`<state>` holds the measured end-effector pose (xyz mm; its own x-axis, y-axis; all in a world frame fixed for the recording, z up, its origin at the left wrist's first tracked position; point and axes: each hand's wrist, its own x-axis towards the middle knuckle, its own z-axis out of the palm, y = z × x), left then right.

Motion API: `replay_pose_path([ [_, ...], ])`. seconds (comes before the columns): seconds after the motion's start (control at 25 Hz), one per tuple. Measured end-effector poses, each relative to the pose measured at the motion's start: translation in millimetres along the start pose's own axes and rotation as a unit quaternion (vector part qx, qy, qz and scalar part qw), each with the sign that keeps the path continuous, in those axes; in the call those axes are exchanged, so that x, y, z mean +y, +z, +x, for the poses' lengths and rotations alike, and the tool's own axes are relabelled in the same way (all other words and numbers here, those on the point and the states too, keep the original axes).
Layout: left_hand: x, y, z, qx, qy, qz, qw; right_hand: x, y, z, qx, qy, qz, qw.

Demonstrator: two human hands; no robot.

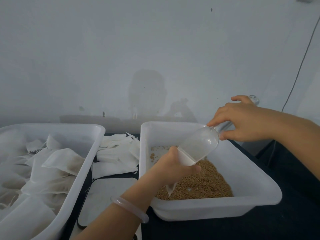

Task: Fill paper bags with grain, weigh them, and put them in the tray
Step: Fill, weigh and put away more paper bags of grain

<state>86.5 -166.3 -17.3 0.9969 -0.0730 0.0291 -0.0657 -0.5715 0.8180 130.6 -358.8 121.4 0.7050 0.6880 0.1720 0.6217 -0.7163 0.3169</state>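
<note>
A white tray (97,135) at far left holds a heap of filled paper bags (57,163), several showing brown through the paper. Just right of it, a loose stack of flat bags (119,153) lies on the dark worktop (285,222), with a flat grey scale (107,196) in front of them, between the two trays.

At centre, the left grip (173,168), a pale bangle (129,207) on its wrist, is curled round a paper bag (185,158) and holds it above the grain tray (259,191). The bag's top sits at the thumb and forefinger, and its lower corner pokes out beneath the palm. A clear scoop (199,146) slants down from upper right, its mouth meeting the bag's opening right at the left grip.

Brown grain (199,184) covers the near part of the tray floor directly under the bag, thinning to scattered kernels towards the far wall.

At right, the right grip (245,122) pinches the scoop's handle between thumb and fingers, above the tray's far corner. A thin cable (301,63) runs down the wall behind.
</note>
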Motion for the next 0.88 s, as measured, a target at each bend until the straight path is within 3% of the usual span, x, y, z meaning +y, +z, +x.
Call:
replay_pose_path([
  [0.12,2,-7,-3,0.034,0.030,0.014,0.999,10,5,-6,0.016,0.011,0.097,0.995],
  [0.24,0,-24,-8,0.101,0.061,-0.014,0.993,24,21,-20,0.054,0.075,0.242,0.966],
  [0.36,-6,-34,-14,0.135,0.050,-0.064,0.988,8,69,-27,0.040,0.137,0.204,0.969],
  [0.52,-14,-25,-20,0.130,0.049,-0.047,0.989,-40,126,-20,-0.013,0.069,0.160,0.985],
  [0.68,-17,-26,-20,0.137,0.043,-0.061,0.988,-45,137,-19,-0.067,0.076,0.258,0.961],
  [0.88,-20,-38,-17,0.089,0.037,-0.257,0.962,-27,120,-29,-0.075,0.093,0.360,0.925],
])
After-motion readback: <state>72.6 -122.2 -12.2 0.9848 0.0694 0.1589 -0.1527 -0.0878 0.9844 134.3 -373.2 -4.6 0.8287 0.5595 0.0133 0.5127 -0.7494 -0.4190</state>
